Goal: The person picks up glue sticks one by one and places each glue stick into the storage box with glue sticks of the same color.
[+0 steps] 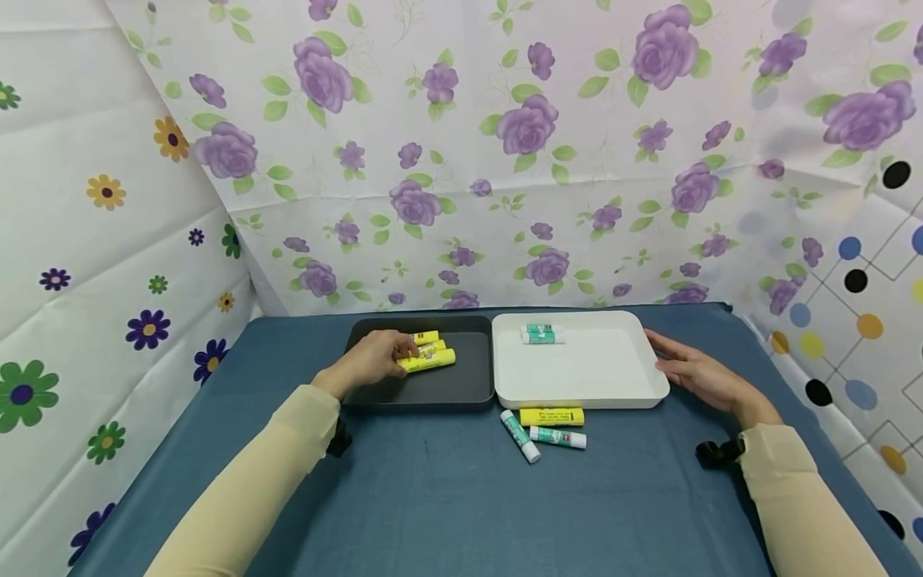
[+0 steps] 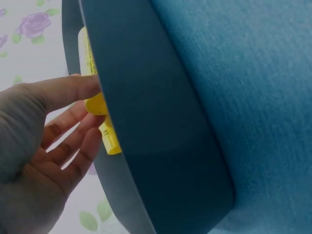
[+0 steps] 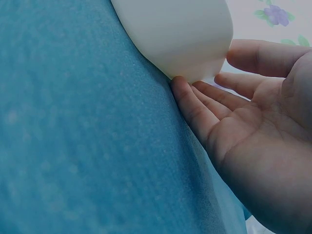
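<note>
My left hand (image 1: 373,358) reaches over the left side of a dark grey tray (image 1: 472,385), pinching a yellow glue stick (image 1: 431,361) between thumb and fingers. More yellow glue sticks (image 1: 425,337) lie close behind it in the tray. In the left wrist view, the tray wall (image 2: 161,146) partly hides the yellow sticks and the thumb's tip. At the right end of a white tray (image 1: 591,361), my right hand (image 1: 698,370) touches the outer side with extended fingers. The right wrist view has those fingertips (image 3: 180,85) against the tray's corner (image 3: 195,48), low by the cloth.
Two green-and-white glue sticks (image 1: 542,337) lie in the white tray's back left. In front of that tray are a yellow glue stick (image 1: 551,417) and two green-and-white ones (image 1: 558,437). The trays stand side by side on a blue cloth (image 1: 461,505), with a flowered sheet (image 1: 461,200) behind.
</note>
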Demonstrator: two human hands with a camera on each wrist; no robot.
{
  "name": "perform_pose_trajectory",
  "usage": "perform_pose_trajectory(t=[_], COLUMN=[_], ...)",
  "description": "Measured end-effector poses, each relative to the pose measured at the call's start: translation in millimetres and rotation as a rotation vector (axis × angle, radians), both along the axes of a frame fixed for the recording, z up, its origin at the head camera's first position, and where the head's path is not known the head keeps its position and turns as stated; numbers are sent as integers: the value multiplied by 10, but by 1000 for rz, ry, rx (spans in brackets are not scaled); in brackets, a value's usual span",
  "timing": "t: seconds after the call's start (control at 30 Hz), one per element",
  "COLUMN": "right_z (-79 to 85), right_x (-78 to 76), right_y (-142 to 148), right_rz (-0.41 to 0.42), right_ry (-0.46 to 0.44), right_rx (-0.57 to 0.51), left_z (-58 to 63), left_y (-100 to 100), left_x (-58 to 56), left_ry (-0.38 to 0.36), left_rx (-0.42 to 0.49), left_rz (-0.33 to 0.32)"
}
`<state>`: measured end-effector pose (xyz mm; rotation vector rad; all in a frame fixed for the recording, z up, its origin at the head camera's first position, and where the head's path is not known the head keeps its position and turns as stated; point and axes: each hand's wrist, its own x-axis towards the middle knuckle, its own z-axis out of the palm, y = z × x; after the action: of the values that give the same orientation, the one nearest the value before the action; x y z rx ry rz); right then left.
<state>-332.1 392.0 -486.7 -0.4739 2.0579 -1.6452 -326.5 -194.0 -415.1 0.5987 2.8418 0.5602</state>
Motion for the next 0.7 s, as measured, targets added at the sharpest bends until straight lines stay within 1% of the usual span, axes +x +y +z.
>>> perform_pose_trajectory(t=[0.23,0.43,0.53,0.7], right_z=[7,6,8,12], right_x=[5,7,5,7], right_y=[-2,-9,-9,-7], right_rz=[3,2,3,5], right_ry=[2,4,9,12], right_rx=[6,9,10,11], left_z=[-37,-32,-16,0], left_y=[25,33,28,13], left_x=[6,43,35,24], left_ry=[37,38,47,37], left_rx=[-34,-24,-17,0], left_rz=[-43,-28,-25,-13])
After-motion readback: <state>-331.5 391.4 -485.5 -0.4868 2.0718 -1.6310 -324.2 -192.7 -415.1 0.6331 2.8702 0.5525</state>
